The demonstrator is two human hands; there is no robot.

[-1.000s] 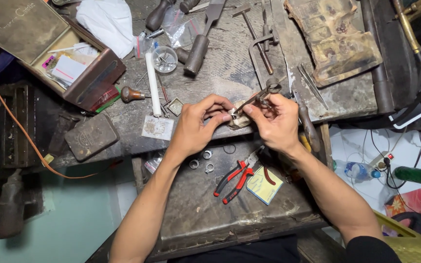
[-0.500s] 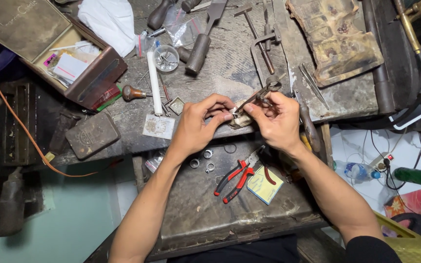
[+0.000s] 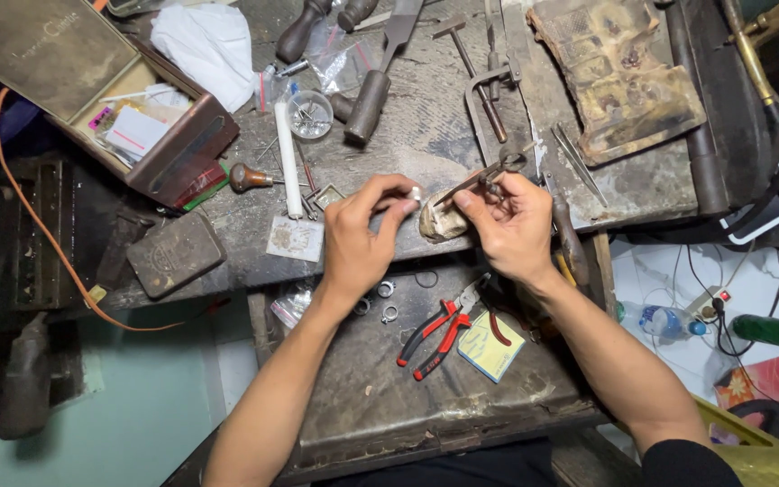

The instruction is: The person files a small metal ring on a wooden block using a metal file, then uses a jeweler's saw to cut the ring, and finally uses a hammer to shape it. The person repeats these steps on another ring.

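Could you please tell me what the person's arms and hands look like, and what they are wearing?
Both hands, the left hand and the right hand, are bare: no gloves, and no rings or watch that I can make out. The forearms are uncovered. A dark sleeve shows only at the right upper arm.

Two hands (image 3: 362,236) are seen, one red-handled pliers (image 3: 435,335), three small metal rings (image 3: 380,302), one white candle (image 3: 288,159), one open box (image 3: 119,99), and one white cloth (image 3: 205,45).
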